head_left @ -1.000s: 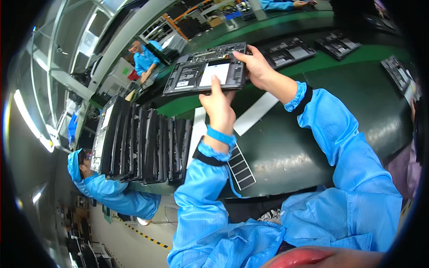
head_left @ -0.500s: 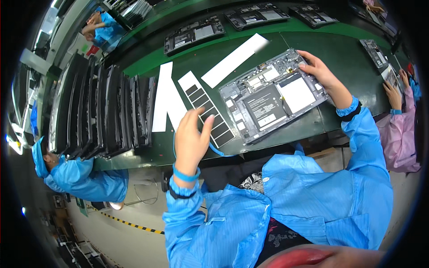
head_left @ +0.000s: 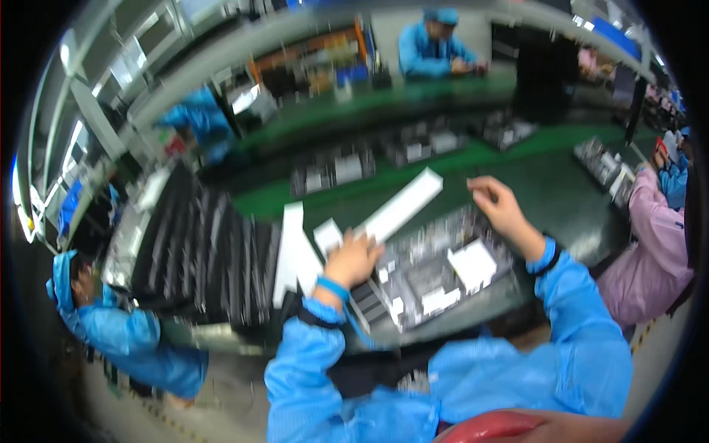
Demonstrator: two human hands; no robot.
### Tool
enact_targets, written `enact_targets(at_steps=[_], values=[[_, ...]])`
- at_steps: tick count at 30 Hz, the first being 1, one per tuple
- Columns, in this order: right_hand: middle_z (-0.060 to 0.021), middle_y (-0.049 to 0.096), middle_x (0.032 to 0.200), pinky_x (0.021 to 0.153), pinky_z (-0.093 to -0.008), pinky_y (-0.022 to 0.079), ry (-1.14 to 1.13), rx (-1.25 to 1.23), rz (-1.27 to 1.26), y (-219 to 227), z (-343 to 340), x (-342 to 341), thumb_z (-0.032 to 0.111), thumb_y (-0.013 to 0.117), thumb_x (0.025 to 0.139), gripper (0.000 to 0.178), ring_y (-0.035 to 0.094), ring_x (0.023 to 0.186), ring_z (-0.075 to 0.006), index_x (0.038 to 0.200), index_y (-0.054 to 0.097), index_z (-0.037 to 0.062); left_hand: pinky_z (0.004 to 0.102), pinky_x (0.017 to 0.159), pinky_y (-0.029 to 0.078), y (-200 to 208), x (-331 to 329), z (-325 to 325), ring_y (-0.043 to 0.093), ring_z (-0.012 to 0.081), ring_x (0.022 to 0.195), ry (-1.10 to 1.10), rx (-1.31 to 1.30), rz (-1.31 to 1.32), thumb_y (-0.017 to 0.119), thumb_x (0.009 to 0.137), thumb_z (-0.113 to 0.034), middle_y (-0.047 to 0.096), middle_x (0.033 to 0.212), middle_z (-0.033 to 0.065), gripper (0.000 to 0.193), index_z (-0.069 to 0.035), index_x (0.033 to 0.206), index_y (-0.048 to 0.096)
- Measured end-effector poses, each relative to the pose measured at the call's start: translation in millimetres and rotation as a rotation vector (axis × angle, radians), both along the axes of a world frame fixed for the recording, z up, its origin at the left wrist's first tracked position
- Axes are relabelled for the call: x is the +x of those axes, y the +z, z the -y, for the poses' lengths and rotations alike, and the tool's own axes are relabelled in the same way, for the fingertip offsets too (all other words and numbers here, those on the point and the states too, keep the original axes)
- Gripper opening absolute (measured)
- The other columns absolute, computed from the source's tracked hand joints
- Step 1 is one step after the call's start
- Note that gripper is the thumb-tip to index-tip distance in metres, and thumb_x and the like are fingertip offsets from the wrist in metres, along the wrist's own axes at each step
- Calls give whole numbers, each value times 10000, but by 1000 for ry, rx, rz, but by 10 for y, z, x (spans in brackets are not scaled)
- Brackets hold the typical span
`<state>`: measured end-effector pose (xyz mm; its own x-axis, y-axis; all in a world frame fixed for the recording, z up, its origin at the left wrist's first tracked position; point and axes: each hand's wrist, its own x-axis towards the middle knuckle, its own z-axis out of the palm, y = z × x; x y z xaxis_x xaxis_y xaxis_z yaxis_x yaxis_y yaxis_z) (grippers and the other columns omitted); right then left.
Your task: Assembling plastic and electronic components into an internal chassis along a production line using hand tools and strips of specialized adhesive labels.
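Observation:
An opened laptop base lies on the green bench in front of me, with its circuit boards, dark battery and a white rectangular panel showing. My left hand is over the laptop's left side, fingers spread and slightly blurred, with nothing visible in them. Partly beneath that hand is a white strip sheet with dark rectangular pads. Beyond the laptop's far right corner, my right hand hovers with thumb and forefinger apart and holds nothing I can see. A long white strip lies behind the laptop.
Many dark laptop parts stand upright in a row at the left, beside more white strips. Further opened laptop bases line the far side. A co-worker in a pink sleeve sits at the right; another person in blue is at the left.
The view has tilted up and blurred. My right hand has let go of the laptop's far right edge. My left hand has moved right, toward the laptop's left side.

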<state>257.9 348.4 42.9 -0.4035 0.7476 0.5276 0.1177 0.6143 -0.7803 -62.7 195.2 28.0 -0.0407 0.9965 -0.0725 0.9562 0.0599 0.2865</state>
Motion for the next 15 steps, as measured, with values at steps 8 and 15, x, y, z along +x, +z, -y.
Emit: enact_targets(at_steps=[8,15], values=[[-98,637,787,603,-248,450,-130,1139,-306,2761,387,-308,34,640,882,60,536,632,-119,901,635,-23,498,962,413,-81,-86,-87,471,378,1207,115,335,113,579,875,-464,516,1293,167,546,-49,1230,566],[-154,687,876,693,-338,518,-240,1151,-134,4404,-58,-1194,247,696,846,281,657,766,-277,964,648,-3,433,861,495,-54,-211,-516,628,398,937,293,407,224,746,729,-274,667,989,224,444,45,1015,631]])
